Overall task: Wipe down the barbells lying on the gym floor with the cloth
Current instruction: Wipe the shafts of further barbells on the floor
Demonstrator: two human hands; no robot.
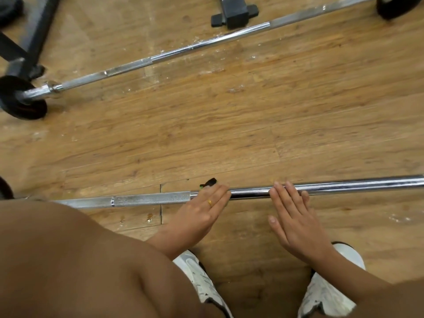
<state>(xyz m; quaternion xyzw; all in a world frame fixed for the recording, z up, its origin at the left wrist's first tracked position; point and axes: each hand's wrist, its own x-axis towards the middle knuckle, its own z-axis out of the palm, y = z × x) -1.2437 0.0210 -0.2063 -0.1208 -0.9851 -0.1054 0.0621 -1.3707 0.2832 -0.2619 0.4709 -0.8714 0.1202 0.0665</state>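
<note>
The near barbell [344,185], a chrome bar with a knurled section at its left, lies across the wooden floor in front of me. My left hand [204,207] lies flat with its fingertips on the bar and a ring on one finger. To its right, my right hand [291,212] is also flat, its fingertips over the smooth part of the bar. Neither hand holds anything. No cloth is in view. A second barbell [183,48] lies diagonally farther away, with a black plate [20,99] on its left end.
A small black and green object [208,182] lies just beyond my left fingertips. A black rack frame [34,35] stands at the top left and a black equipment foot [234,12] at the top middle. My white shoes [330,292] and bent knee [68,260] fill the bottom.
</note>
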